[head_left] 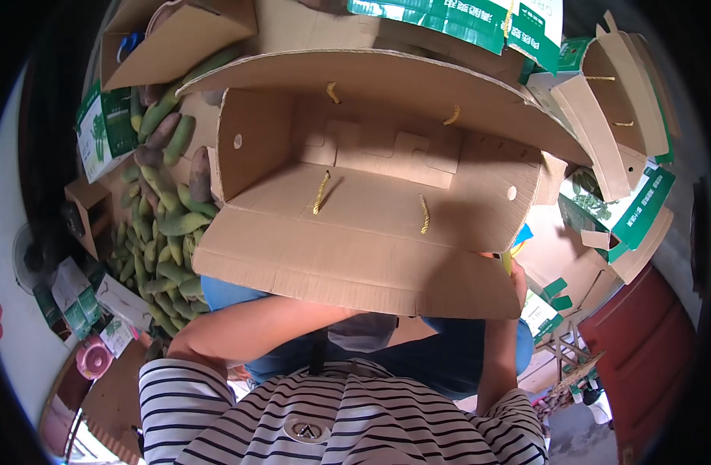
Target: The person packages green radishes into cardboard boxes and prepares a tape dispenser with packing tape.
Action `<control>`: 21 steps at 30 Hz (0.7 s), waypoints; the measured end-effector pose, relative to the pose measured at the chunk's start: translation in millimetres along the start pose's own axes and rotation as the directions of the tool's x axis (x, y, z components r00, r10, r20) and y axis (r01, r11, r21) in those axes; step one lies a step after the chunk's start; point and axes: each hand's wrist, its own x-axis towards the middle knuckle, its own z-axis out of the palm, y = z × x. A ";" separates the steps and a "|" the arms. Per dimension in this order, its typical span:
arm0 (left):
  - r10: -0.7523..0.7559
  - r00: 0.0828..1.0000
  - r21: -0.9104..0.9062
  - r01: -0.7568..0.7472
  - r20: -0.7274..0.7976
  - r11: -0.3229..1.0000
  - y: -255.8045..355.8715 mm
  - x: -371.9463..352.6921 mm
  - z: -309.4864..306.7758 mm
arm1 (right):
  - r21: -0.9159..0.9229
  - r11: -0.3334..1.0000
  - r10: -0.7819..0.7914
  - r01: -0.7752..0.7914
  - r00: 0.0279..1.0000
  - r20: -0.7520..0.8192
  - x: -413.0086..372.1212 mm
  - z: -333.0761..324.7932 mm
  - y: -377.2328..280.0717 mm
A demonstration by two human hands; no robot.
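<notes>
An open cardboard box (293, 240) lies across my lap, its inside facing up, with yellow cord loops (322, 193) through its walls. My left forearm runs under the box's near flap, which hides my left hand and its fingers. At the box's right edge, my right hand (517, 280) shows only in part beside the flap. Its fingers are closed around something yellow (507, 262), with a blue piece (524, 234) just above; the rest of this object is hidden behind the cardboard.
A heap of green and brownish elongated produce (158, 256) lies on the left. Green-and-white cartons stand at the left (103, 132) and right (627, 205). Another open cardboard box (189, 39) is at the upper left. A pink round object (94, 357) sits at the lower left.
</notes>
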 end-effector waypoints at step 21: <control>0.367 0.930 0.536 -0.311 0.004 0.785 8.4 -17.2 15.3 | 0.250 0.964 -0.062 0.092 0.990 -0.126 -72.9 19.0 61.2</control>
